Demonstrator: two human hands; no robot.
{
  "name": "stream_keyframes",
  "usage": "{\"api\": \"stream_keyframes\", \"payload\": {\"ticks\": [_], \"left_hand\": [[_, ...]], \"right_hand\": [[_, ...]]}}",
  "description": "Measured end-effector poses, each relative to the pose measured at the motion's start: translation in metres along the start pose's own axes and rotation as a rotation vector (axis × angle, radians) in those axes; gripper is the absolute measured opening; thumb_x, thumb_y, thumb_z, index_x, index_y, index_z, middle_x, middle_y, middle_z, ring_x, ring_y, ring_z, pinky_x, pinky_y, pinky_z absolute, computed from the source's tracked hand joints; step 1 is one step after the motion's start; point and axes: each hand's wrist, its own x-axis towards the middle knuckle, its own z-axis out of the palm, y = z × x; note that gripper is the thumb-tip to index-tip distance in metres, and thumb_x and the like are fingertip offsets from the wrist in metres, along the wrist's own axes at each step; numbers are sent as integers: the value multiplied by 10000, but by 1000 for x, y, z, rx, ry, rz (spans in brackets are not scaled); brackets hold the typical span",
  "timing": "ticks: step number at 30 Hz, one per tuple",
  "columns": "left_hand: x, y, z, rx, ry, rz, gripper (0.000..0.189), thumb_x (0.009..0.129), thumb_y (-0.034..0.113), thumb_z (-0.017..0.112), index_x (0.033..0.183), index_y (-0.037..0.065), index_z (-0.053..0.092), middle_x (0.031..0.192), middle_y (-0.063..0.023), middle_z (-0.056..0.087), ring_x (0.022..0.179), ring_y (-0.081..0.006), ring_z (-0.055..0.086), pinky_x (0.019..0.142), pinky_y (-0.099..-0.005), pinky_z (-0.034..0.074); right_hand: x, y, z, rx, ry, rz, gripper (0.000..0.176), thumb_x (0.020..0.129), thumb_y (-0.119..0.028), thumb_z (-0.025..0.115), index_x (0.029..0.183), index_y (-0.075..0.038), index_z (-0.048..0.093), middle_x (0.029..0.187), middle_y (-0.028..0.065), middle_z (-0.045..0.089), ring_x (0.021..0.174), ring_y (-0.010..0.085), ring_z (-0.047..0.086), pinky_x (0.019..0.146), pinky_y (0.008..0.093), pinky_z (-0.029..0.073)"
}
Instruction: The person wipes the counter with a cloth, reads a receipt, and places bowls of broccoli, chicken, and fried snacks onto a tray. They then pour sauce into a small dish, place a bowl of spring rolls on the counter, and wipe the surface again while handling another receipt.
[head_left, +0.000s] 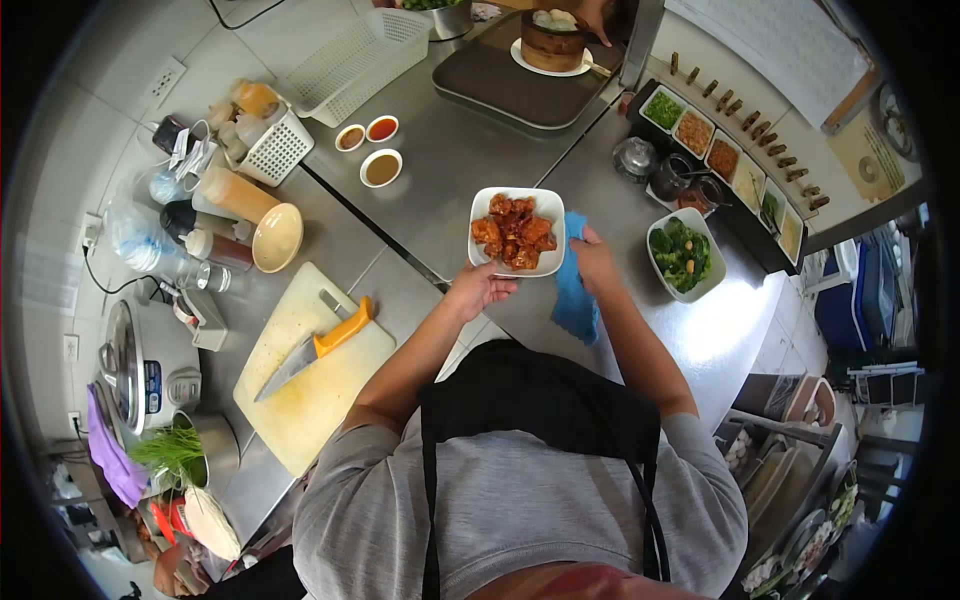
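Note:
A white square bowl (553, 203) of glazed, reddish-brown fried pieces (515, 235) is in front of me over the steel counter. My left hand (482, 292) grips its near left edge, thumb on the rim and fingers underneath. At the bowl's right side, my right hand (594, 262) is closed on a blue cloth (575, 305), which hangs down toward me beside the bowl. To the right of that hand stands a second white bowl (655, 240), filled with green vegetables (682, 253).
An orange-handled knife (318, 345) lies on a cutting board (290, 420) at left. Three sauce cups (381, 168) sit ahead, near a brown tray (470, 75) bearing a steamer (552, 45). Another person's hand (597, 18) is beside it. Topping containers (722, 157) line the right.

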Motion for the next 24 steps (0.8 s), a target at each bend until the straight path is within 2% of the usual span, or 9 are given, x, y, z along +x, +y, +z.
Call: {"api": "stream_keyframes", "payload": {"ticks": [2,5,8,11,14,17,19,21,24], "left_hand": [[-4,1,4,11,38,29,265,858,199,412,1059,27,401,930,-122,558,749,-231,586,599,-301,474],[-3,0,0,-8,1,49,267,856,188,410,1075,38,386,946,-123,551,759,-230,585,604,-297,472],[-1,-3,-4,-19,-3,55,260,855,170,408,1080,45,375,936,-118,552,765,-228,584,607,-295,470],[-11,-6,10,13,68,163,225,855,156,408,1049,41,400,930,-111,552,761,-216,582,605,-289,470],[-10,-13,12,38,88,200,236,852,140,409,1072,62,369,913,-108,553,732,-204,583,585,-290,471],[5,-27,-6,106,-4,84,251,861,180,407,1085,76,362,889,-115,557,685,-197,584,555,-279,463],[3,-25,-14,520,-96,17,310,870,276,400,1096,66,368,870,-117,562,633,-182,578,512,-257,448],[-35,15,15,416,52,-123,415,874,396,330,1045,36,447,843,-110,566,562,-147,556,463,-230,428],[-13,46,-12,515,210,-68,498,868,462,261,1028,43,479,814,-89,565,500,-115,524,423,-214,410]], "right_hand": [[-28,-19,3,-74,43,141,421,781,-48,452,1183,55,385,883,53,560,770,103,508,671,224,409],[-13,30,-3,106,-26,-60,295,793,-30,429,1079,29,464,947,65,554,826,121,520,712,239,416],[-33,8,-1,64,-57,-13,281,784,-8,420,1056,17,483,907,55,567,785,121,533,692,242,426],[-35,10,2,254,-74,-27,236,765,-13,440,983,4,527,789,7,543,674,66,477,584,214,387],[-28,15,-9,185,-64,35,249,753,-8,448,982,-21,543,793,9,550,683,74,490,590,214,395],[-22,-14,-21,148,-48,88,258,740,-11,456,979,-36,550,767,4,549,663,78,492,578,213,396],[8,-12,-38,124,-74,-47,268,733,-30,466,985,-42,554,749,2,551,651,83,495,579,219,399],[25,-36,-49,53,-88,-81,263,744,-71,485,994,-36,558,770,8,558,659,90,501,593,231,404],[40,-75,-34,12,-92,-110,249,781,-156,512,985,-24,562,805,16,567,694,100,514,625,234,413]]}}
